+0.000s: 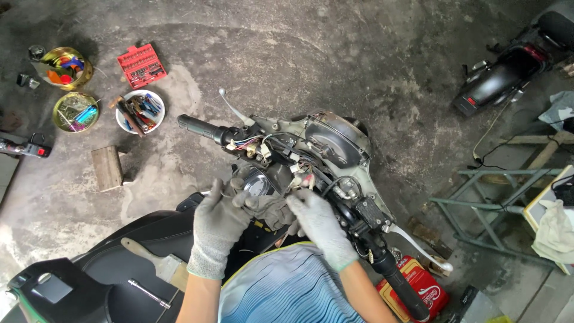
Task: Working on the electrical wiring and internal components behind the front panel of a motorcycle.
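I have both gloved hands at the scooter's stripped handlebar (299,155): my left hand (218,224) pinches a thin cable (224,192), my right hand (314,218) curls closed around the wiring bundle (299,176) just ahead. I judge untangling is underway; fine fingertip work comes next. Beyond my left hand, tool bowls (139,112) and a red socket set (142,65) sit on stained concrete floor (359,54).

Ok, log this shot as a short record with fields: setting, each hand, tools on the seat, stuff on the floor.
setting: stripped scooter handlebar, wiring exposed, on concrete floor
left hand: gloved, by the round gauge
right hand: gloved, at the wire bundle
on seat: paintbrush, ratchet extension bar
on floor: red socket set, three tool bowls, wooden block, red tin
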